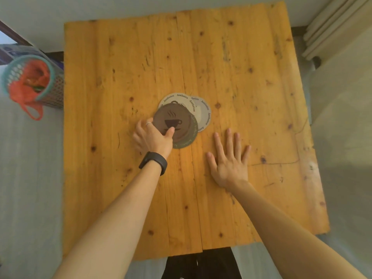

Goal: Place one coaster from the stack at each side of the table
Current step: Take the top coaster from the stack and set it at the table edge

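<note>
A wooden plank table carries a fanned stack of round coasters near its middle. A flat right hand rests just beside the stack, toward the near edge.

bench: orange-yellow wood, dark knots
top coaster: brown, dark steaming-cup print
far coasters: pale grey, dark lettering
basket: teal rim
wristband: black

table: bare wood all round | obstacles: fanned coasters at centre, both hands just beside
</note>
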